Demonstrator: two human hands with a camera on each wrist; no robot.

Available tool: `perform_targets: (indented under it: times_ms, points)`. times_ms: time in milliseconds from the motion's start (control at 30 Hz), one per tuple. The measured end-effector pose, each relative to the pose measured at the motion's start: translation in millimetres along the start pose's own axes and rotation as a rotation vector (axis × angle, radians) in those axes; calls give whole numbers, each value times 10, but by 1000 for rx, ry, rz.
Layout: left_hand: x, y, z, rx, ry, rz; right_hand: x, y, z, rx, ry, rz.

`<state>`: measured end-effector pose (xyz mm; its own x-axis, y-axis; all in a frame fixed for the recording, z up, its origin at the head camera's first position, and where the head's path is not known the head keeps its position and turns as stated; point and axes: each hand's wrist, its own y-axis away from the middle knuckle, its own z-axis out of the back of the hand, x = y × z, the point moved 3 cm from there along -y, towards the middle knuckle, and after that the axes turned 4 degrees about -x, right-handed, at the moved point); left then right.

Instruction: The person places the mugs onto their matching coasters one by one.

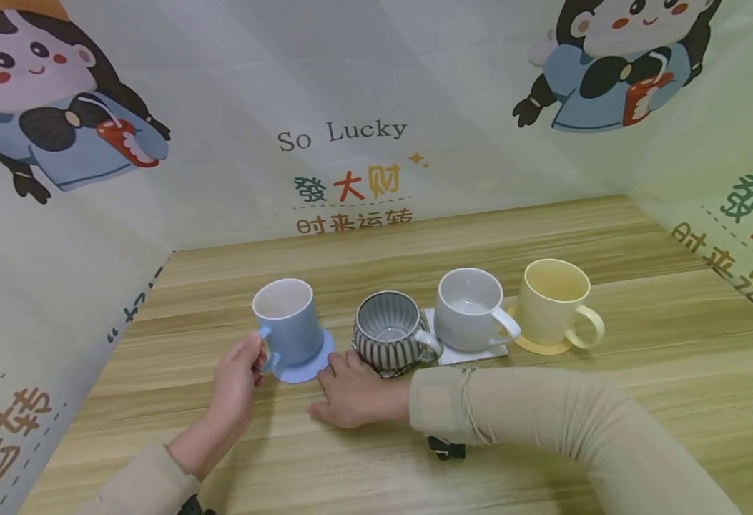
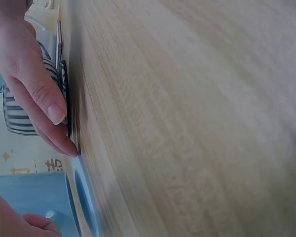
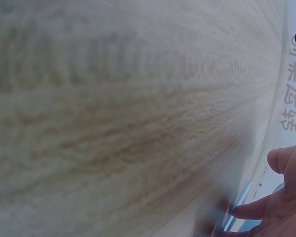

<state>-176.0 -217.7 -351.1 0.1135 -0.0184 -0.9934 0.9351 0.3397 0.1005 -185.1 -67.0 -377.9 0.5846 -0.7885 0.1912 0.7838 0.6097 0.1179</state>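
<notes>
Blue mug (image 1: 284, 320) upright on a round blue coaster (image 1: 308, 363) toward the left of the wooden surface (image 1: 543, 400), its handle pinched in the curled fingers of the left hand (image 1: 237, 383). Right hand (image 1: 353, 393) flat on the surface with fingers straight, fingertips (image 2: 69, 145) at the coaster's edge, holding nothing. Striped mug (image 1: 392, 332) on a dark coaster just beside, then grey mug (image 1: 473, 309) on a white mat and yellow mug (image 1: 555, 302) on a yellow coaster, all in one row.
</notes>
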Motion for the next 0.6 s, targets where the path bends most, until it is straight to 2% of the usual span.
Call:
perform_targets:
  times_ms: [333, 600]
  points:
    - [40, 8, -3, 16, -63, 33, -1, 1, -5, 2, -5, -5]
    - [46, -27, 33, 22, -74, 32, 1, 9, 2, -1, 2, -1]
